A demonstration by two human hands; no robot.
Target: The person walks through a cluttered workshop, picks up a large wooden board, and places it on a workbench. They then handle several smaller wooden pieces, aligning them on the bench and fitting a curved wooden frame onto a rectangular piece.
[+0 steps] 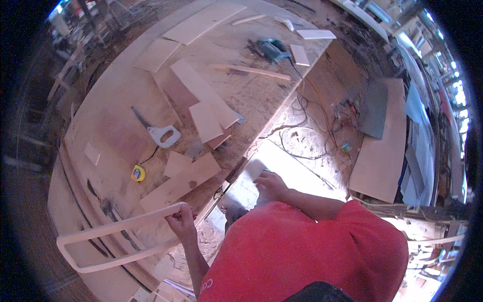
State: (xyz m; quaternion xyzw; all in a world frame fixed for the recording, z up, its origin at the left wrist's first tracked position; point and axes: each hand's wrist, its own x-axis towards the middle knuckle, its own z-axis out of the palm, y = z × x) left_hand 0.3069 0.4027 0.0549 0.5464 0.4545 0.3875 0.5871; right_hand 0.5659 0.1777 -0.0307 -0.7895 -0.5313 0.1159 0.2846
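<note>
My left hand (183,222) is closed on the near right corner of a pale wooden frame (121,222), a long loop with rounded corners. The frame is tilted and reaches out to the left over the edge of the workbench (115,110). My right hand (271,185) is beside the bench's right edge, in front of my red shirt, with its fingers curled. Whatever it may hold is hidden by the fingers and bright glare. Nearest the left hand on the bench lies a flat wood offcut (188,180).
On the bench lie a handsaw (164,135) with a pale handle, a yellow tape measure (138,173), several thin boards (201,93) and a teal power tool (273,50). Its cord and other cables (302,116) trail over the right floor. Sheets (385,156) lean at the right.
</note>
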